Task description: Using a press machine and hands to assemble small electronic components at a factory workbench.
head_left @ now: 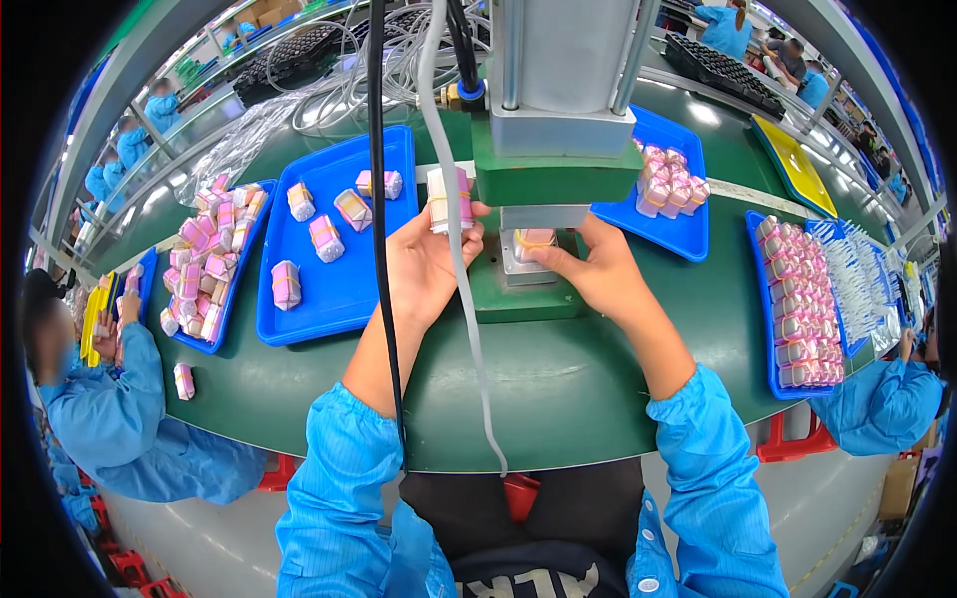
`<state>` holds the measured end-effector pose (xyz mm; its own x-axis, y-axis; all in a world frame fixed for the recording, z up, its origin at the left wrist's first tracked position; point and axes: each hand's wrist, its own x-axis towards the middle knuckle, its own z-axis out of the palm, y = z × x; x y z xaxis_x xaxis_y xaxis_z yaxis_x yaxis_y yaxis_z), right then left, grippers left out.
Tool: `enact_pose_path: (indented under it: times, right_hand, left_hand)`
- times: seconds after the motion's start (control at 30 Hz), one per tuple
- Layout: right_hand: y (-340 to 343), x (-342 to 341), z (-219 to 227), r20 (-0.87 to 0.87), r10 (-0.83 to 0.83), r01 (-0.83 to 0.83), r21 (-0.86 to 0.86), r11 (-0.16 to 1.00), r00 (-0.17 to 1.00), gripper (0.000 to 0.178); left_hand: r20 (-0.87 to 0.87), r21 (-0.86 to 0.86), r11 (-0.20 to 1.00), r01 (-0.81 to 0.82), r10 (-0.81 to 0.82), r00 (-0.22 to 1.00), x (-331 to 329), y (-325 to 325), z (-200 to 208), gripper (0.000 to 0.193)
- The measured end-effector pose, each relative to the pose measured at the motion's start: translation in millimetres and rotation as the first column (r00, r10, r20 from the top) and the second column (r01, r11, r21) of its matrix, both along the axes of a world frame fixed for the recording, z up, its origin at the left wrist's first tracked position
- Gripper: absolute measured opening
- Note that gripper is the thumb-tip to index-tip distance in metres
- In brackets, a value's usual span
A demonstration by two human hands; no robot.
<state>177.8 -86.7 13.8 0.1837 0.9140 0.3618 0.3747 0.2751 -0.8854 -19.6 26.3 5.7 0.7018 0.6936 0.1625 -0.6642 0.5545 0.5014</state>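
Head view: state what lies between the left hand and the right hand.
In the head view, a metal fixture on the green press, bearing a pinkish wrapped piece, lies between left hand and right hand.

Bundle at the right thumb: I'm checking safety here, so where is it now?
In the head view, just right of centre, the bundle sits in the metal holder, beneath the press plate and right of the left hand.
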Motion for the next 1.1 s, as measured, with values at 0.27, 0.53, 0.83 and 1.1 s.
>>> enact_pose_path:
  times: [0.27, 0.53, 0.83, 1.1]
  right_hand:
    - [2, 4, 0, 0.255, -0.024, 0.000, 0.095, 0.995, 0.967, 0.040]
    - [-2, 4, 10, 0.062, 0.067, -0.061, -0.086, 0.994, 0.996, 0.040]
    - [-3, 4, 13, 0.031, 0.067, -0.063, -0.122, 0.990, 0.997, 0.038]
    - [-3, 4, 11, 0.049, 0.054, -0.048, -0.117, 0.992, 0.997, 0.040]
  left_hand:
    - [-0.009, -0.200, 0.934, -0.295, 0.300, 0.954, -4, 14, -2, 0.028]
    - [0.087, -0.199, 0.873, -0.444, 0.467, 0.880, -27, 34, -1, 0.056]
    - [-0.095, -0.012, 0.742, -0.670, 0.666, 0.740, -23, 24, 8, 0.054]
    - [-0.177, 0.145, 0.645, -0.750, 0.763, 0.622, -30, 38, 0, 0.086]
